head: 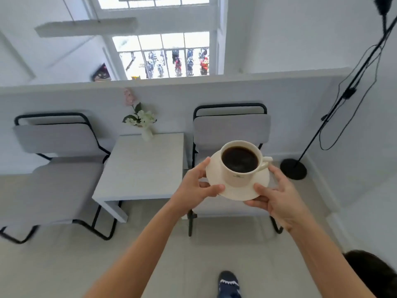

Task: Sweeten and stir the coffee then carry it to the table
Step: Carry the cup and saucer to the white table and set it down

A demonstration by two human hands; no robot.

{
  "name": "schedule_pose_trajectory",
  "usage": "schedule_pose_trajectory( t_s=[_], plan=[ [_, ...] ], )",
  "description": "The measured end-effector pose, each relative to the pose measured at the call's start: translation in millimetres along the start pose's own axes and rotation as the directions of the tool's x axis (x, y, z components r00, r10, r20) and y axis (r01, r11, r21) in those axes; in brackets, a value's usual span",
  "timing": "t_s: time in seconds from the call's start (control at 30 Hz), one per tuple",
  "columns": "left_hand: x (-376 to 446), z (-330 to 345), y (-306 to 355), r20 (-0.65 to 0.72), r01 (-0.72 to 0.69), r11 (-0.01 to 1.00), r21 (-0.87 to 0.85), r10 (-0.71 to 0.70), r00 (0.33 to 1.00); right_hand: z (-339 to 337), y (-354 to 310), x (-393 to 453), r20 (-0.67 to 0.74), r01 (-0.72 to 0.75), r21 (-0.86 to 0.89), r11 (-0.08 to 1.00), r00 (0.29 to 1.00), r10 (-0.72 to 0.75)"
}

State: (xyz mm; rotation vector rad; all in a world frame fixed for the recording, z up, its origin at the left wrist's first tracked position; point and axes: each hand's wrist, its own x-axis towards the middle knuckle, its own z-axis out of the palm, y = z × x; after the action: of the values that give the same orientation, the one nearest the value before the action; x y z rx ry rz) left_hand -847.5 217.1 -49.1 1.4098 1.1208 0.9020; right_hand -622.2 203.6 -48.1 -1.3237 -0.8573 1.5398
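Note:
A cream cup (238, 177) full of black coffee (240, 159) stands on a cream saucer (242, 191), its handle pointing right. Both hands carry the saucer in the air. My left hand (194, 186) pinches its left rim, thumb on top. My right hand (279, 198) grips the right rim from below, thumb on the front edge. The saucer hovers in front of the right chair, just right of a small white table (139, 168). No spoon shows in the cup.
A white vase of flowers (147, 133) stands at the table's far edge. Grey chairs with black frames flank the table, left (55, 168) and right (232, 127). A black floor lamp base (293, 168) sits at right by the wall. My foot (228, 283) is on the pale floor.

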Motion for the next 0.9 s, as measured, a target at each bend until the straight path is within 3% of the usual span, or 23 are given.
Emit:
schedule_pose_trajectory(
  t_s=[0.27,0.5,0.7,0.9],
  plan=[
    [12,-128,-46,-0.27,0.087,0.996,0.012,-0.081,0.96,125,13,100,0.207,-0.062,-0.093,0.994,0.975,0.081],
    [33,-221,-78,-0.412,0.133,0.991,0.015,-0.115,0.904,225,19,183,0.343,-0.094,-0.196,0.976,0.926,0.158],
    [49,-297,-113,-0.473,0.184,0.983,0.01,-0.158,0.867,298,43,242,0.356,-0.119,-0.255,0.96,0.911,0.208],
    [69,-378,-176,-0.442,0.274,0.962,0.008,-0.242,0.863,364,87,295,0.28,-0.17,-0.281,0.945,0.927,0.25]
  ],
)
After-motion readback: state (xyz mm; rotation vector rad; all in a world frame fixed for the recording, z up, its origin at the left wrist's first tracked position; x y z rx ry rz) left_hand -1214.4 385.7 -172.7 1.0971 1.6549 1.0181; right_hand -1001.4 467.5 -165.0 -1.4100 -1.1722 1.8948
